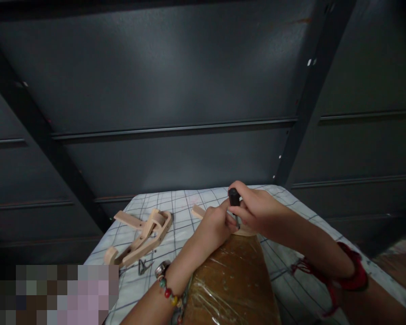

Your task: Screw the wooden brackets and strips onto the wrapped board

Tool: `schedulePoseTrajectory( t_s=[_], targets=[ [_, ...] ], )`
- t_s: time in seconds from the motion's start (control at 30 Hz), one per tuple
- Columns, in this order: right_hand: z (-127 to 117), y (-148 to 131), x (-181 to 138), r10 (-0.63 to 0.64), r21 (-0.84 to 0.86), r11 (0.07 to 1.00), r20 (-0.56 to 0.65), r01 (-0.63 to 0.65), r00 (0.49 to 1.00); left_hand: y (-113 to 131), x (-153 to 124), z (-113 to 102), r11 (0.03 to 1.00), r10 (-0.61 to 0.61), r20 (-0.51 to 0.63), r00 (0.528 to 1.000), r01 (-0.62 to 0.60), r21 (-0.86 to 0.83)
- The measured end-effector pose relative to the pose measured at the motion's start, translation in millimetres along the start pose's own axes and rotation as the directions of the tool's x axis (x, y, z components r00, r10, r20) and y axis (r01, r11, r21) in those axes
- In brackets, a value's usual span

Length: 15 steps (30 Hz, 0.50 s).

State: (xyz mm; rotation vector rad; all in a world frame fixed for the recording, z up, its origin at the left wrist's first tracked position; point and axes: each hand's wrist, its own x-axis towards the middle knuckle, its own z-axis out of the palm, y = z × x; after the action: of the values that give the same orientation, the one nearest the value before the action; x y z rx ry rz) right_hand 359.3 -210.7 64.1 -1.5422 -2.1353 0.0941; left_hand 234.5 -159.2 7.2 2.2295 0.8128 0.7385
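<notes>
Far left on the checked cloth [176, 203]: a wooden assembly [140, 239] of curved, pale pieces lies flat, its length running from near-left to far-right. Just beside its near end sit small metal bits [144, 266], too small to identify.

Open cloth lies between that assembly and the hands.

Centre: a wooden strip [198, 211] pokes out leftward from under the left hand [216, 225]. That hand's fingers are curled in and pressed together, seemingly closed on the strip. We cannot see the fingertips. There is a beaded bracelet [167, 291] at the wrist.

Just right of it is the screwdriver [233, 197]. Its long axis is near upright, with the black handle on top and the shaft pointing down between the two hands. The tip is hidden. The right hand [259, 210] wraps the handle from the right, fingers closed round it. A red band [353, 275] is on that wrist.

Below the hands, a brown plastic-wrapped board [233, 280] runs toward us, its far end under the tool.

Edges: the cloth's far edge meets the dark metal rack [176, 90]. The right edge falls away diagonally, leaving only a narrow strip of cloth beyond the right forearm.
</notes>
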Motion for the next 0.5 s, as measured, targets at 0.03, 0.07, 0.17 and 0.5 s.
schedulePoseTrajectory(
  t_s=[0.03, 0.07, 0.17, 0.5],
  targets=[
    [4, 1, 0, -0.027, -0.024, 0.999, -0.02, 0.027, 0.999, -1, 0, 0, 1.0, 0.006, -0.002, 1.0, -0.006, 0.019],
    [8, 1, 0, -0.053, -0.049, 0.997, -0.038, 0.051, 0.998, -2, 1, 1, 0.999, 0.011, -0.002, 1.0, -0.011, 0.039],
    [18, 3, 1, -0.102, -0.156, 0.984, -0.103, 0.085, 0.989, -5, 2, 2, 0.995, 0.011, 0.015, 1.0, -0.012, 0.102],
    [22, -4, 9, 0.047, -0.21, 0.973, -0.222, -0.095, 0.974, 0, -2, 0, 1.0, -0.011, 0.023, 1.0, 0.01, 0.028]
  ],
)
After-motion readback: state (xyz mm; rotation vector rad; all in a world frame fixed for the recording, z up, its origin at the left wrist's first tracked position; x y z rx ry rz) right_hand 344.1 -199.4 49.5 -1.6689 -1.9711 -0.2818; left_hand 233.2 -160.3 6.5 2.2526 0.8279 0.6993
